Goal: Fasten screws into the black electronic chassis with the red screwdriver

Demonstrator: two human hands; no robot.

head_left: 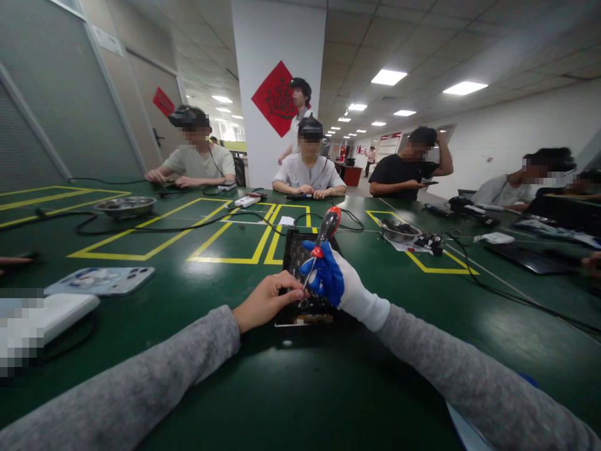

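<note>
The gloved right hand is closed around a red-and-black-handled metal screwdriver, seemingly working on the black rectangular casing on the green desk; the bare left hand nearly pinches by the tip, its hold unclear. Next calls for steady tip control

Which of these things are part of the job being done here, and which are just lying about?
In the job, it seems:
- screwdriver, in the gloved right hand
- black case, with the bare left hand at it

Lying about, apparently:
- phone
- left metal bowl
- right metal bowl, holding odds and ends
</note>
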